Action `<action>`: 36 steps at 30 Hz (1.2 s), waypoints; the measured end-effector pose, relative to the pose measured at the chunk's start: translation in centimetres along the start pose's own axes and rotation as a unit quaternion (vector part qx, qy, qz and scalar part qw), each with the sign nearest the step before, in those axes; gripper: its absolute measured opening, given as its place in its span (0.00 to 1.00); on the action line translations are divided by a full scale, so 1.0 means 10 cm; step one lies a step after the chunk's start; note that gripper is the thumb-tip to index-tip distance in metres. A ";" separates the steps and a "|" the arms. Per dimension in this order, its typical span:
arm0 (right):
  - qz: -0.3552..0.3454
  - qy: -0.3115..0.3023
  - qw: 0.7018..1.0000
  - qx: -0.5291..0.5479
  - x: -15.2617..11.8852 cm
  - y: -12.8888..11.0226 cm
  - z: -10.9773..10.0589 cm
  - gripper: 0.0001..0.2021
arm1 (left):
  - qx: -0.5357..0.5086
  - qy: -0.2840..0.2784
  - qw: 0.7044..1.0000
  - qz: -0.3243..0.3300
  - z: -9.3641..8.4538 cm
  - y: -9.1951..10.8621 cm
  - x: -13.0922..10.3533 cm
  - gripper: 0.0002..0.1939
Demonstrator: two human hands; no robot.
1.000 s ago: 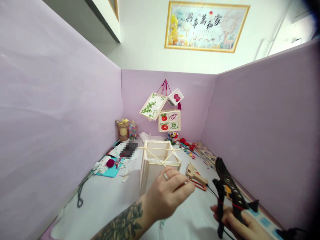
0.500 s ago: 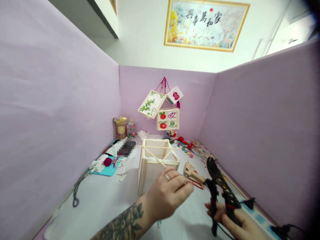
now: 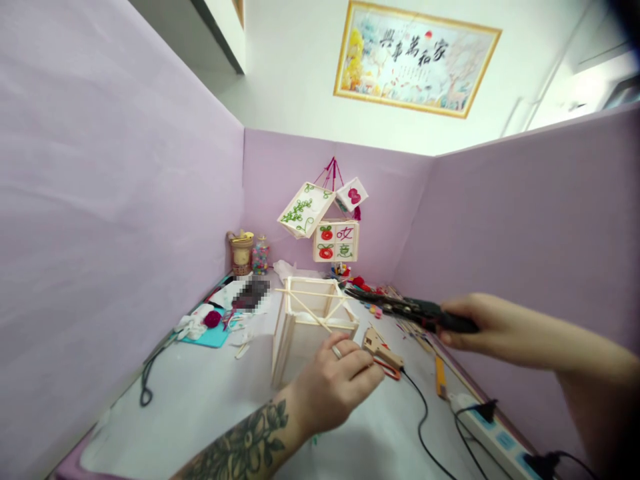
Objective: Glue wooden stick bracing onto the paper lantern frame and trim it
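Observation:
A box-shaped lantern frame (image 3: 315, 325) of pale wooden sticks with sheer side panels stands upright on the table. Thin sticks (image 3: 307, 308) lie across its open top, some slanting. My left hand (image 3: 340, 377), a ring on one finger, is closed at the frame's front right corner; its fingertips are partly hidden. In my right hand (image 3: 475, 323) is a pair of black shears (image 3: 400, 307), gripped by the handles. Their blades point left, towards the far right top corner of the frame and the end of a crossing stick.
A glue gun (image 3: 383, 350) with a black cord lies right of the frame. Farther right are a yellow-orange cutter (image 3: 440, 377) and a power strip (image 3: 495, 430). Decorated lanterns (image 3: 336, 241) hang behind. At left are a blue sheet (image 3: 207, 335) and red yarn (image 3: 213, 319).
My right hand has raised the shears from the lower right and swung them leftward to the frame's top. The shears' handles have come closer together. My left hand stays nearly where it was.

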State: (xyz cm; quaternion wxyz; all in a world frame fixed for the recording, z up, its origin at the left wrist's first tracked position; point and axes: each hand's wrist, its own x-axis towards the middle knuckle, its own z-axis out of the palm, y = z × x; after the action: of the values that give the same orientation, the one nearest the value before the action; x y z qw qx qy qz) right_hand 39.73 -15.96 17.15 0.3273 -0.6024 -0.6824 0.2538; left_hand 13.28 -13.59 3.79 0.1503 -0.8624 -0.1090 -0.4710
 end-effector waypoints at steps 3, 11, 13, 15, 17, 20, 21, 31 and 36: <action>0.026 -0.117 0.992 -0.035 0.24 -0.34 -0.16 0.14 | 0.005 0.012 1.000 0.010 0.00 0.00 0.00 0.11; 0.048 -0.344 0.847 -0.403 0.50 -1.05 -0.06 0.07 | 0.004 0.022 1.000 0.014 -0.01 0.00 0.03 0.10; 0.044 -0.355 0.822 -0.444 0.53 -1.14 -0.01 0.07 | 0.004 0.022 1.000 0.012 -0.01 -0.01 0.03 0.10; 0.036 -0.360 0.811 -0.460 0.55 -1.21 0.03 0.07 | 0.005 0.024 1.000 0.010 0.00 0.00 0.03 0.10; 0.030 -0.366 0.803 -0.469 0.57 -1.26 0.06 0.06 | 0.006 0.027 1.000 0.010 0.00 0.00 0.03 0.10; 0.026 -0.367 0.790 -0.491 0.59 -1.33 0.11 0.06 | 0.005 0.029 1.000 0.009 -0.01 0.00 0.03 0.10; 0.025 -0.364 0.786 -0.499 0.60 -1.36 0.12 0.06 | 0.005 0.028 1.000 0.009 -0.01 0.00 0.04 0.09; 0.024 -0.344 0.785 -0.515 0.63 -1.51 0.16 0.09 | -0.001 0.031 1.000 0.002 -0.01 0.00 0.03 0.09; 0.021 -0.356 0.786 -0.505 0.64 -1.59 0.18 0.09 | -0.014 0.032 0.999 -0.002 -0.04 0.01 0.04 0.10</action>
State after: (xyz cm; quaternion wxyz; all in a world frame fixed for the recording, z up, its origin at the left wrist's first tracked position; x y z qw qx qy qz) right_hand 27.55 -11.82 28.65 -0.2955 -0.5631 -0.7680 0.0760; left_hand 13.18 -13.79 4.33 0.1404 -0.8489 -0.0991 -0.4998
